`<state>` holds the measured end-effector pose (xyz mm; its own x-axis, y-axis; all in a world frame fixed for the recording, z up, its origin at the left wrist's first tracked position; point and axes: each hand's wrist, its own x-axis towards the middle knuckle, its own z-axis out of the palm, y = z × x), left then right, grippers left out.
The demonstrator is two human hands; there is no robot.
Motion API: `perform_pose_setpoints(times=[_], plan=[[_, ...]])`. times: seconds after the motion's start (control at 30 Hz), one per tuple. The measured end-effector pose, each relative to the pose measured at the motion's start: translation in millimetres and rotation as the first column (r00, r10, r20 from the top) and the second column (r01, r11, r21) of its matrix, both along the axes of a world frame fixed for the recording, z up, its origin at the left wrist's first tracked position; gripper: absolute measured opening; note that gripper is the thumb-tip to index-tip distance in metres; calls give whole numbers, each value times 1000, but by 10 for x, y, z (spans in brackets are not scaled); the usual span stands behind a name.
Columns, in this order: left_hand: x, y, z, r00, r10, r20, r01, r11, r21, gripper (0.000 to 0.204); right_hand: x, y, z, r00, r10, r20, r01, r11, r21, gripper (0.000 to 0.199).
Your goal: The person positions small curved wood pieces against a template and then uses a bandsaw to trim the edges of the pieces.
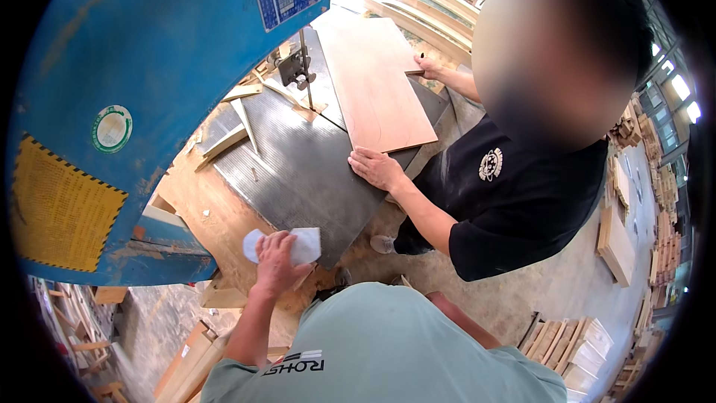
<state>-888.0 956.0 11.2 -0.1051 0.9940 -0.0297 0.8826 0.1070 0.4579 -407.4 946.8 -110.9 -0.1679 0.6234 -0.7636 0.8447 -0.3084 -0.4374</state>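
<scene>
Fingers of the left hand (274,257) press down on a pale cloth (298,245) lying flat at the near edge of the bandsaw table (298,172), its long axis running left-right. Only the right forearm (462,325) shows; whether that hand grasps anything cannot be told. A co-worker's hands (377,168) steady a wooden board (377,89).
</scene>
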Motion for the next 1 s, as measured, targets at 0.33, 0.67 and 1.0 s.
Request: perform_pose_setpoints(times=[0.33,0.67,1.0], plan=[[-942,-178,46,989,119,-89,-121,993,-10,69,227,18,-769,999,42,2,-42,999,9,36],[-845,-177,-12,951,244,-192,-248,969,4,87,322,55,-1237,1000,26,-1,-26,1000,-13,31],[-1063,-486,37,961,258,-103,-267,958,-99,90,611,-61,-1337,993,107,-54,-104,992,69,31]])
